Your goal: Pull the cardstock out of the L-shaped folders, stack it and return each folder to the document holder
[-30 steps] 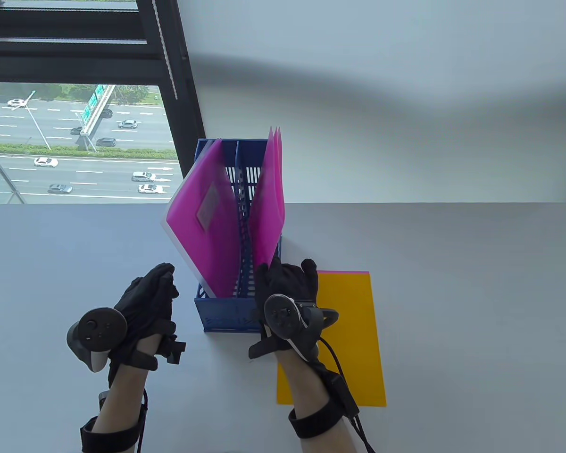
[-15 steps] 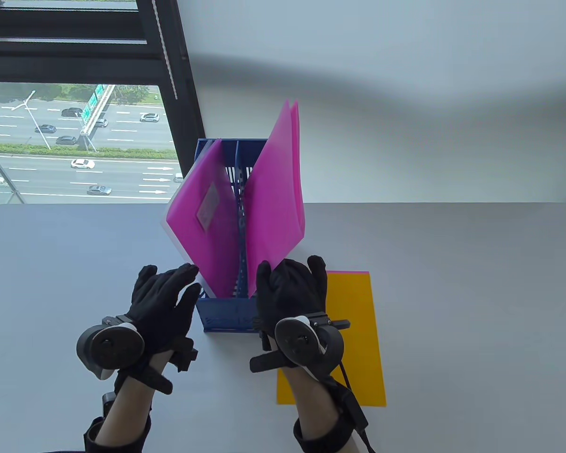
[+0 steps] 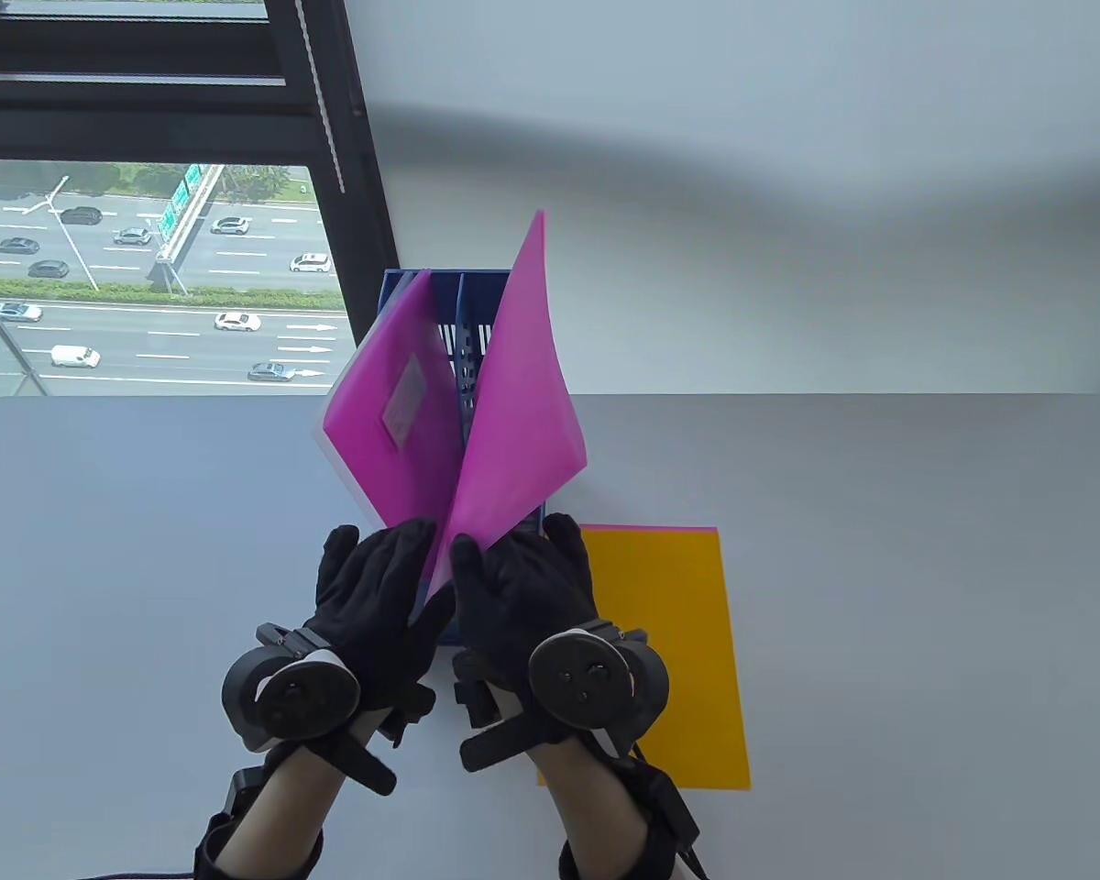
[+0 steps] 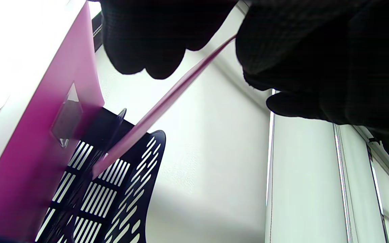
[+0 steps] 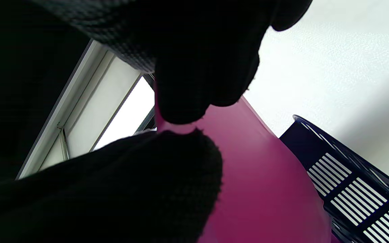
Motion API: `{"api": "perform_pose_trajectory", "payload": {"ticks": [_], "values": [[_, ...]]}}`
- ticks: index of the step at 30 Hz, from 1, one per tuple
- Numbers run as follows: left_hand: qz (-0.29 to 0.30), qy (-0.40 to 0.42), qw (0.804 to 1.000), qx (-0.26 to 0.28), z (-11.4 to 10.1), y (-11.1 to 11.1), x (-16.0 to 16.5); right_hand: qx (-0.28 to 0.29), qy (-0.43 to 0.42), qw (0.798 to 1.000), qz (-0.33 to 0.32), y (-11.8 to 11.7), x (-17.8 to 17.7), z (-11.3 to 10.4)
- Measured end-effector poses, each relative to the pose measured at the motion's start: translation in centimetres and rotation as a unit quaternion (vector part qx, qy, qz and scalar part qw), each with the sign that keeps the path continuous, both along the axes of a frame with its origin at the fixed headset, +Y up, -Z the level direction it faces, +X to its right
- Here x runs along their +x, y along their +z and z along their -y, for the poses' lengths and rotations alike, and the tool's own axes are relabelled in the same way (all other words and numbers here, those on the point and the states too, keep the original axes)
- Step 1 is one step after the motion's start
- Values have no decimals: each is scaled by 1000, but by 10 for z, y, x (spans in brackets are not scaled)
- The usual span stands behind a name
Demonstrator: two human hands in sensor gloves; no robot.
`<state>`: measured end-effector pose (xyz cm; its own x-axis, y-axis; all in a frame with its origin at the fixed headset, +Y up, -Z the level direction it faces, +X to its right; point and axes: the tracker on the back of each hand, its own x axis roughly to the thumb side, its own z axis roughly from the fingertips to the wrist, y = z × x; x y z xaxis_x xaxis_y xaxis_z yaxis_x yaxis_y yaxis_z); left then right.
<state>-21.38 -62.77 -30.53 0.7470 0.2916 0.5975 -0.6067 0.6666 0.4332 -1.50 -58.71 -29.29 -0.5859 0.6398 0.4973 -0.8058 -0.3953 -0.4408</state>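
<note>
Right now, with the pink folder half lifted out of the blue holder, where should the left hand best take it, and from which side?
Probably the folder bottom corner nearest the person, beside where the right hand pinches it. It tilts out of the holder, so that corner is free; the left hand should come from the left.

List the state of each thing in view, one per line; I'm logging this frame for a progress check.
Lifted pink folder: partly out of the holder, tilted, pinched at its near corner.
Second pink folder: standing in the holder, leaning left.
Blue document holder: upright on the table.
Cardstock stack: flat, yellow sheet on top.
Right hand: pinches the lifted folder.
Left hand: at that folder's edge; grip unclear.
</note>
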Motion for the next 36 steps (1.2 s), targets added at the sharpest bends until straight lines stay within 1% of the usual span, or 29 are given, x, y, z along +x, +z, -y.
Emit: {"api": "perform_pose_trajectory", "payload": {"ticks": [4,7,8,11,13,15,16,20,24,26,28,30,32,34,36], "values": [[-12,-1,1000,19,-1,3,2,-1,15,1000,-18,3,-10,1],[-36,33,997,54,-3,6,-4,-12,22,999,-38,1,-10,0],[-45,43,997,55,-4,5,-8,-20,18,998,-51,0,-8,0],[-27,110,993,22,-4,-2,-25,-43,-21,996,-76,-3,3,-2],[2,157,988,-12,-3,-7,-36,-43,-34,996,-66,-5,13,-4],[29,206,977,-50,-1,-13,-47,-45,-38,997,-53,-7,27,-6],[50,237,968,-69,0,-17,-54,-48,-45,997,-48,-7,35,-8],[112,302,939,-118,3,-27,-72,-32,-92,995,-13,-8,69,-11],[183,324,913,-169,6,-37,-83,-21,-133,991,0,-6,101,-15],[213,334,898,-189,9,-41,-85,-18,-149,989,-4,-5,111,-16],[251,345,879,-212,13,-46,-87,-17,-160,987,-27,-5,119,-17],[271,349,868,-226,16,-50,-89,-18,-171,984,-54,-5,123,-17],[304,347,852,-248,21,-55,-90,-21,-188,977,-102,-6,124,-18],[322,342,842,-264,25,-58,-91,-23,-195,972,-130,-6,123,-18],[337,341,834,-274,29,-61,-91,-29,-198,969,-144,-7,122,-18]]}}
